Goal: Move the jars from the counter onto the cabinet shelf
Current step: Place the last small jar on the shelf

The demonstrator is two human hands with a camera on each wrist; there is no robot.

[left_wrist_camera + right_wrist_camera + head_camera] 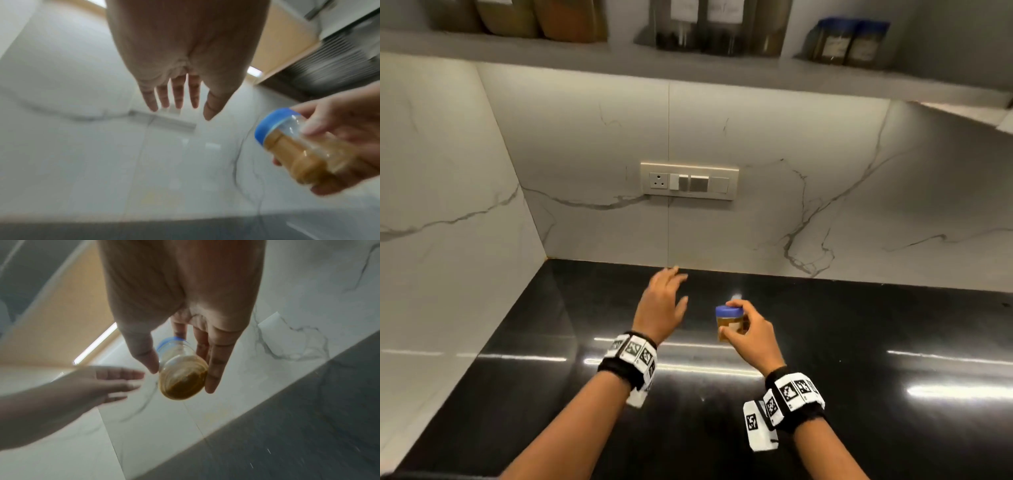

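A small clear jar with a blue lid and brown powder inside is held above the black counter by my right hand, thumb on one side and fingers on the other. The right wrist view shows the jar's round bottom between thumb and fingers of that hand. My left hand hovers just left of the jar with straight, spread fingers and holds nothing. In the left wrist view the left hand is empty and the jar is at the right. The cabinet shelf runs overhead.
Several jars stand on the shelf: brown-filled ones at left, tall clear ones in the middle, two blue-lidded ones at right. A switch plate is on the marble back wall. A marble side wall closes the left.
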